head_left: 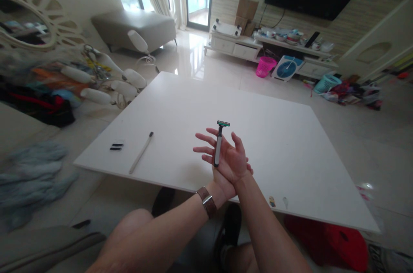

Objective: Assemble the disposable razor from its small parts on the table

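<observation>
I have the right hand (232, 157) spread beneath a slim razor (218, 149); the left hand (223, 183), half hidden, clasps that wrist (242, 179).

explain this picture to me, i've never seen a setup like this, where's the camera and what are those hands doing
There is no machine here, just a person's two bare hands. The single picture comes from a camera worn on the head, looking forward and down, so the forearms enter from the bottom.

The right hand is open, palm up, with a razor lying across it. The left hand, with a brown strap on its wrist, wraps around the right wrist.

On the white table, to the left, are a thin pale stick with a dark tip and two small black strips. Two small items near the close edge are too tiny to identify.
</observation>
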A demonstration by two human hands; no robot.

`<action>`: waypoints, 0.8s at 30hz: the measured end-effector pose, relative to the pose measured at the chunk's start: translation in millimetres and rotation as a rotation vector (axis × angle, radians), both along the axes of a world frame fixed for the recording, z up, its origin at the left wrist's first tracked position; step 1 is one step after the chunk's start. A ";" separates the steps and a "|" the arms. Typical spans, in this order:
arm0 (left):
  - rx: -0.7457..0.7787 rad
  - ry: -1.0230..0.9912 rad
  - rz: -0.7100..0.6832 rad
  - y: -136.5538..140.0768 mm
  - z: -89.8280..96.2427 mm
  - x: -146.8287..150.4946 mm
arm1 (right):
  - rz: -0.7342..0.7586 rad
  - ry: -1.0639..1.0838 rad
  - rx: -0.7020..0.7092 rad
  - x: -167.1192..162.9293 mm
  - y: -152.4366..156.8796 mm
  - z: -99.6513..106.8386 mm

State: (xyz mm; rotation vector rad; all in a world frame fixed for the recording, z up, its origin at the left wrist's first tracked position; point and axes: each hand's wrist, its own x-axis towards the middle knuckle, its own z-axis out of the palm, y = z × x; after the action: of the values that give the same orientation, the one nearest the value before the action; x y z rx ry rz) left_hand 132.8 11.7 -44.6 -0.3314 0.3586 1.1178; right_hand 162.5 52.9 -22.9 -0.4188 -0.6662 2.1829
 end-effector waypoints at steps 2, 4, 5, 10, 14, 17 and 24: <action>-0.035 -0.006 -0.014 0.2 -1.0 0.0 | 0.003 -0.001 -0.001 -0.2 -0.2 0.8; -0.049 -0.011 -0.021 0.5 -2.5 0.1 | 0.002 -0.007 -0.002 -0.3 -0.4 1.8; -0.044 -0.011 -0.021 0.6 -3.4 0.2 | 0.002 -0.009 -0.003 -0.3 -0.5 2.2; -0.027 -0.007 -0.025 0.6 -5.2 1.0 | 0.009 0.000 0.007 0.2 -0.4 1.5; -0.016 -0.017 -0.029 0.4 -6.6 1.4 | 0.008 -0.008 0.013 0.5 0.0 0.1; 0.002 -0.038 -0.025 0.4 -9.0 1.6 | 0.001 -0.020 0.005 0.3 0.2 0.0; -0.009 -0.045 -0.022 0.8 -11.3 1.8 | 0.015 0.007 0.039 1.1 0.2 -2.4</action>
State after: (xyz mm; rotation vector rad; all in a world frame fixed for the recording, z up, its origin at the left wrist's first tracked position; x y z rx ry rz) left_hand 134.6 12.5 -55.9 -0.3590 0.3271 1.0861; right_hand 163.6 53.1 -25.3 -0.3872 -0.7084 2.1808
